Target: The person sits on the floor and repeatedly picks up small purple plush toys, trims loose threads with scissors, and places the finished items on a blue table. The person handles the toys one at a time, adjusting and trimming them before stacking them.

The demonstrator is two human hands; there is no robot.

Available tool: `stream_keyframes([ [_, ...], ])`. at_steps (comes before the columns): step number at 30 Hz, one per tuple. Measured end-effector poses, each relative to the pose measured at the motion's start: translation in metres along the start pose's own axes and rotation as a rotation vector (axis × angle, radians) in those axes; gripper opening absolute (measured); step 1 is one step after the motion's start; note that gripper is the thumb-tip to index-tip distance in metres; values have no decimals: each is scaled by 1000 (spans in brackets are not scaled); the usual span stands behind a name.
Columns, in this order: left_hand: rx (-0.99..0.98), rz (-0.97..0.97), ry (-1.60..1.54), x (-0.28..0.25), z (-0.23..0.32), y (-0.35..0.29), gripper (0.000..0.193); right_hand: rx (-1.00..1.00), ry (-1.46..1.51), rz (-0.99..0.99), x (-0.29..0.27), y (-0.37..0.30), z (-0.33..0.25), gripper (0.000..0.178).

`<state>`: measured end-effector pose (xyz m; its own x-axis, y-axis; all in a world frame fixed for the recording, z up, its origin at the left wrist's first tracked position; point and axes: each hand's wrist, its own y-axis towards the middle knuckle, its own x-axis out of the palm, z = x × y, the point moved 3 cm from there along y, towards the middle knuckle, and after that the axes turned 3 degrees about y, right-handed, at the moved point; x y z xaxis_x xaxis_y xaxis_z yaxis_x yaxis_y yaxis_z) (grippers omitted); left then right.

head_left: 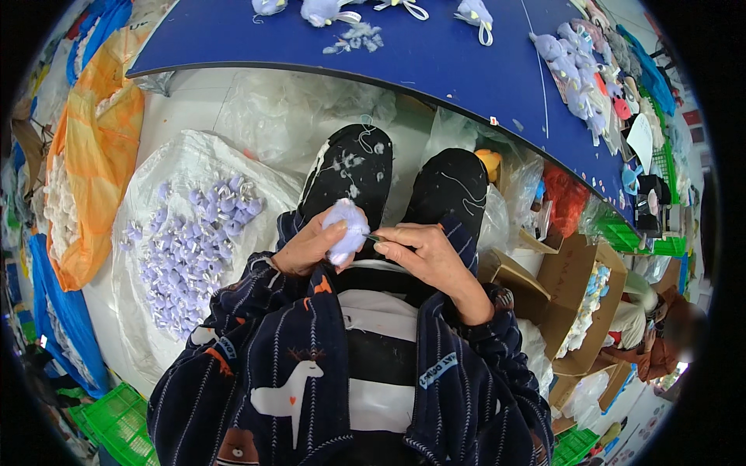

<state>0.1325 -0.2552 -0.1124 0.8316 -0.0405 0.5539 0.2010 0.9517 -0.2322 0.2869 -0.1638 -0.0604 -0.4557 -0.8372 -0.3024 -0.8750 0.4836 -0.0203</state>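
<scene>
Lilac plush toy (347,229) is up in front of the seated person (241,388), btwn the body and the near edge of the blue bench (435,58). The L hand (312,245) is closed round it, w/ its fingers on the toy's left side. The R hand (422,252) has thumb and fingers pinched on a small dark tool (374,238), and the tip of this tool meets the toy's right side; which kind of tool, I cannot tell from where I stand. Both hands are near each other, each occupied.

Below them, the black trousers (447,186) carry bits of fluff and loose threads. On the bench, several lilac toys (318,11) lie well back from the near edge, w/ a small pile of fluff (356,39) just beside. A bigger heap of lilac toys (575,74) is near the right edge. On the floor (186,105), at the person's left, an open white sack (175,151) holds many small lilac pieces (186,268); next to it is an orange bag (101,167). At the right, an open cardboard box (561,272) has multicol. pieces inside, and beyond it sits another person (653,342).
</scene>
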Motion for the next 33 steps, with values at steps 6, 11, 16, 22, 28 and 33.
stream_keyframes([
  [6,-15,-1,-7,1,3,0,38,-15,23,-1,0,0,2,24],
  [11,4,-10,-25,0,3,1,37,7,82,-24,1,0,5,23],
  [16,-40,19,34,3,3,2,33,-29,161,-77,6,2,9,21],
  [22,-136,116,107,4,3,3,27,14,123,-164,7,1,14,21],
  [28,-170,256,212,7,-2,6,31,-93,-165,-117,15,0,14,18],
  [33,-30,332,4,2,-11,7,36,117,61,65,25,-4,12,18],
])
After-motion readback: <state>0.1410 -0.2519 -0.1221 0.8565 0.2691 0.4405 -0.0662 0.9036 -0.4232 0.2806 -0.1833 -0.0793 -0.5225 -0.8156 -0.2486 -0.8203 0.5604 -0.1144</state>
